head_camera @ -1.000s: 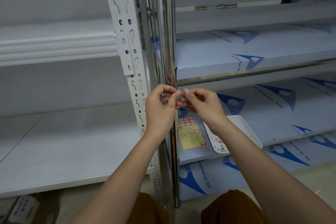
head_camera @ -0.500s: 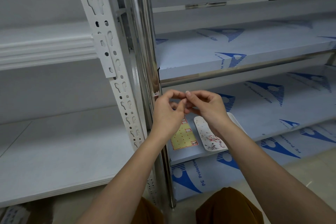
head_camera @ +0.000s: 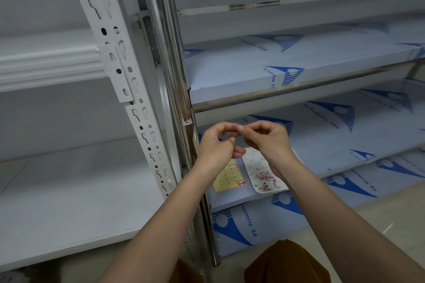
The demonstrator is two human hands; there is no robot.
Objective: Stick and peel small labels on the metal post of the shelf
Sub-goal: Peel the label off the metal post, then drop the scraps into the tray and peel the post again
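The shiny metal post [head_camera: 171, 57] runs down the middle of the shelf unit. A small torn white-and-red label [head_camera: 187, 121] sticks to it just below the upper shelf edge. My left hand [head_camera: 215, 147] and my right hand [head_camera: 268, 142] are just right of the post, apart from it, above the lower shelf. Their thumb and index fingertips meet in a pinch on a tiny pale label piece that is barely visible. Beneath the hands lie a yellow label sheet [head_camera: 226, 178] and a white tray [head_camera: 257, 167] holding several peeled label scraps.
A white slotted upright [head_camera: 119, 62] stands left of the post, with white shelves [head_camera: 57, 202] beyond it. To the right are shelves wrapped in blue-printed protective film [head_camera: 299, 69]. My knees in brown trousers [head_camera: 287, 262] are at the bottom edge.
Both hands have moved from the post to the right, over the lower shelf, still pinched together. The torn label on the post has come into view.
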